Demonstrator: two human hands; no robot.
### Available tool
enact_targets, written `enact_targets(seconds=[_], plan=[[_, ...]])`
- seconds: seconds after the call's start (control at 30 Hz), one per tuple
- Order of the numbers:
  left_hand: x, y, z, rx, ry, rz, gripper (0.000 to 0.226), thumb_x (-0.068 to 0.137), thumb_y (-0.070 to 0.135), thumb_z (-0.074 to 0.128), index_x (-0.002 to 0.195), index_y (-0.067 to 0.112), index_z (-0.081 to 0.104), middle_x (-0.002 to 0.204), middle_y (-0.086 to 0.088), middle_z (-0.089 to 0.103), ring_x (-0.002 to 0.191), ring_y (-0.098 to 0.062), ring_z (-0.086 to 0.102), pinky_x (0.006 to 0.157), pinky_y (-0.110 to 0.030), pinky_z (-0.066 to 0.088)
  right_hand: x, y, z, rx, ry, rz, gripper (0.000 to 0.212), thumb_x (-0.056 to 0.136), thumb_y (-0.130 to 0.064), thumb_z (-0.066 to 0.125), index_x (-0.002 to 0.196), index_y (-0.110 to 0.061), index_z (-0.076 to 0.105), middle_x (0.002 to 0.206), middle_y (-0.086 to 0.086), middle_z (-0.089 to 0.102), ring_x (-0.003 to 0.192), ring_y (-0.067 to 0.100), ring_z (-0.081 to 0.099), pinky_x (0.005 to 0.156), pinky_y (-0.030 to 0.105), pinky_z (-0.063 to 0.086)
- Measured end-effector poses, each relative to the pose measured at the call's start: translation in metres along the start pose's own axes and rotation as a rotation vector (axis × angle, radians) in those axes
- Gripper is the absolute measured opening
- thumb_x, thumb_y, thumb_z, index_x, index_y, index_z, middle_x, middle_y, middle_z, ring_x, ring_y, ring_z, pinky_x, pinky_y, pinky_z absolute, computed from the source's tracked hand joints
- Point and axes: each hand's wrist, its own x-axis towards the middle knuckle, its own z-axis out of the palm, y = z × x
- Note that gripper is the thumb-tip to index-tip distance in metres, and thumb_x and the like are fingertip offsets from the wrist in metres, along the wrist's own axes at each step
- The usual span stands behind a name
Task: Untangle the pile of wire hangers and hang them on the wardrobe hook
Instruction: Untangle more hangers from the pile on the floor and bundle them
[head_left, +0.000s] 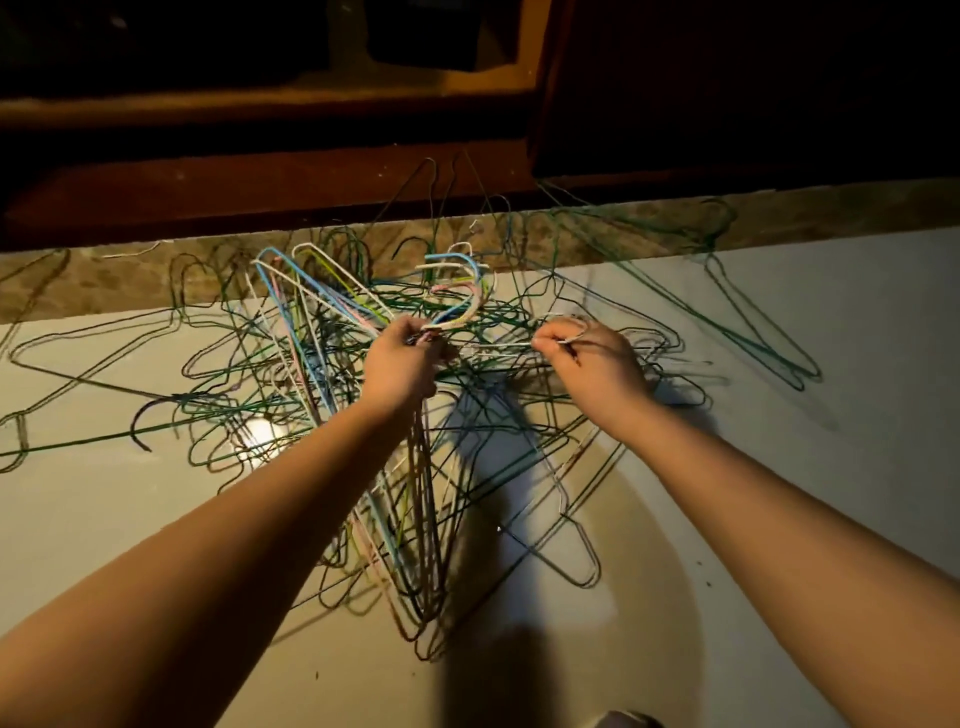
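the left hand (400, 358) grips a bundle of hanger hooks (457, 312); the right hand (582, 353) pinches one pale wire (498, 344) above the pile (311, 374) on the floor (779, 493). better to slide it out slowly, turning it past snags.

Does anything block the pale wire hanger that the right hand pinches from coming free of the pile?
Yes. The right hand pinches the pale wire hanger, which runs among the tangled dark green wire hangers lying around it. The wardrobe hook is not in view.

home bedroom: dark wooden wardrobe (260, 171) base, pale floor (779, 493), hanger pile (311, 364).
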Motion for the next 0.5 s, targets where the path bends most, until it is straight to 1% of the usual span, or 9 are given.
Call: enact_targets(seconds=[0.07,0.13,0.2,0.27,0.33,0.37,0.4,0.43,0.5], plan=[[-0.004,0.005,-0.005,-0.112,-0.088,-0.033,0.021,0.092,-0.002,0.044,0.081,0.015,0.042,0.070,-0.009,0.057,0.034,-0.002,0.031,0.037,-0.014,0.024,-0.001,0.000,-0.001,0.011,-0.012,0.004,0.020,0.091,-0.024,0.057,0.097,-0.012,0.071,0.102,0.009,0.066,0.094,0.022,0.058,0.074,0.022,0.036],[-0.007,0.013,-0.011,-0.137,-0.150,-0.043,0.021,0.092,-0.005,0.041,0.083,0.013,0.042,0.069,-0.008,0.055,0.039,-0.005,0.031,0.038,-0.014,0.026,-0.002,0.000,-0.003,0.014,-0.027,-0.011,0.019,0.091,-0.018,0.056,0.098,-0.009,0.071,0.104,0.009,0.065,0.097,0.021,0.058,0.078,0.018,0.034],[-0.011,0.019,-0.017,-0.140,-0.202,-0.038,0.020,0.092,-0.006,0.039,0.084,0.012,0.044,0.066,-0.007,0.053,0.042,-0.007,0.032,0.038,-0.014,0.028,0.000,0.002,-0.004,0.003,-0.027,0.003,0.020,0.091,-0.019,0.056,0.099,-0.009,0.072,0.105,0.008,0.066,0.100,0.021,0.058,0.080,0.018,0.035],[-0.018,0.023,-0.022,-0.058,-0.252,-0.058,0.015,0.092,-0.004,0.044,0.088,0.010,0.047,0.065,-0.005,0.055,0.042,-0.005,0.039,0.036,-0.015,0.032,0.006,0.003,-0.006,-0.043,-0.001,0.044,0.021,0.092,-0.023,0.055,0.101,-0.012,0.071,0.108,0.007,0.066,0.101,0.022,0.058,0.080,0.020,0.038],[-0.024,0.019,-0.028,0.160,-0.229,-0.069,0.010,0.089,0.001,0.054,0.096,0.008,0.053,0.062,0.000,0.059,0.041,-0.002,0.043,0.036,-0.015,0.034,0.015,0.002,-0.009,-0.034,0.037,0.076,0.020,0.091,-0.026,0.055,0.099,-0.015,0.070,0.106,0.005,0.067,0.099,0.022,0.059,0.080,0.023,0.041],[-0.024,0.014,-0.031,0.257,-0.189,-0.059,0.014,0.086,0.004,0.060,0.099,0.008,0.055,0.060,0.001,0.060,0.040,-0.003,0.042,0.036,-0.015,0.033,0.019,-0.001,-0.011,-0.017,0.057,0.086,0.019,0.091,-0.027,0.056,0.098,-0.016,0.070,0.104,0.004,0.067,0.096,0.021,0.060,0.079,0.024,0.043],[-0.023,0.008,-0.035,0.307,-0.150,-0.042,0.019,0.084,0.005,0.063,0.102,0.008,0.057,0.063,-0.002,0.060,0.042,-0.005,0.042,0.036,-0.016,0.031,0.023,-0.005,-0.013,-0.009,0.068,0.101,0.019,0.091,-0.028,0.056,0.096,-0.017,0.070,0.101,0.003,0.067,0.094,0.020,0.060,0.076,0.025,0.042],[-0.023,0.004,-0.039,0.312,-0.111,-0.029,0.022,0.083,0.005,0.065,0.104,0.007,0.058,0.067,-0.006,0.057,0.045,-0.010,0.040,0.038,-0.018,0.030,0.027,-0.007,-0.014,-0.014,0.075,0.115,0.019,0.091,-0.030,0.056,0.096,-0.017,0.069,0.099,0.003,0.067,0.092,0.020,0.059,0.074,0.025,0.041],[-0.023,0.001,-0.048,0.283,-0.040,-0.006,0.020,0.085,0.007,0.063,0.104,0.008,0.057,0.078,-0.013,0.057,0.051,-0.014,0.037,0.042,-0.021,0.030,0.032,-0.012,-0.016,-0.037,0.082,0.128,0.020,0.091,-0.032,0.056,0.098,-0.018,0.068,0.100,0.004,0.068,0.091,0.020,0.058,0.071,0.024,0.039]])
